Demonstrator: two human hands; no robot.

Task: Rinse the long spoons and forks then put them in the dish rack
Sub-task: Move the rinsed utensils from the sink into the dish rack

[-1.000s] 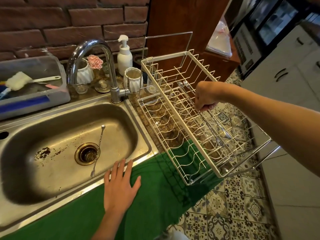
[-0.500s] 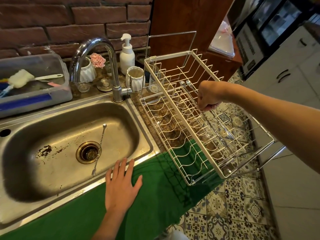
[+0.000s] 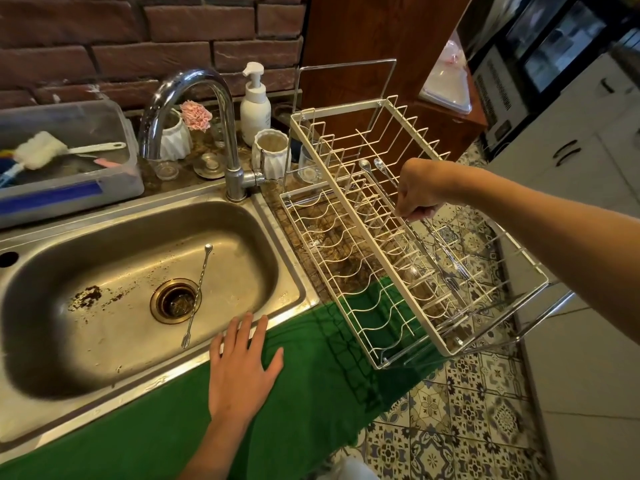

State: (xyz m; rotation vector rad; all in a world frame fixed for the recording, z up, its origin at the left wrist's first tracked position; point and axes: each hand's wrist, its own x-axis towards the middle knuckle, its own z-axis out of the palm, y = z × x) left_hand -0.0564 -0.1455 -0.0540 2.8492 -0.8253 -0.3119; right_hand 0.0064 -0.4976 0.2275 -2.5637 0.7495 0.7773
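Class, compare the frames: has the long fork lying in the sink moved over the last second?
No. The long fork lies in the sink as before, its shaft passing the drain's right edge, tines toward the near rim.

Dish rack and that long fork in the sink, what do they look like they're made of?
The dish rack looks like metal wire with a cream coating: thin rigid rods, matte and evenly coloured, on a shiny bare chrome frame. The long fork looks like polished steel: silvery and reflective, with a twisted stem, much like the sink beneath it.
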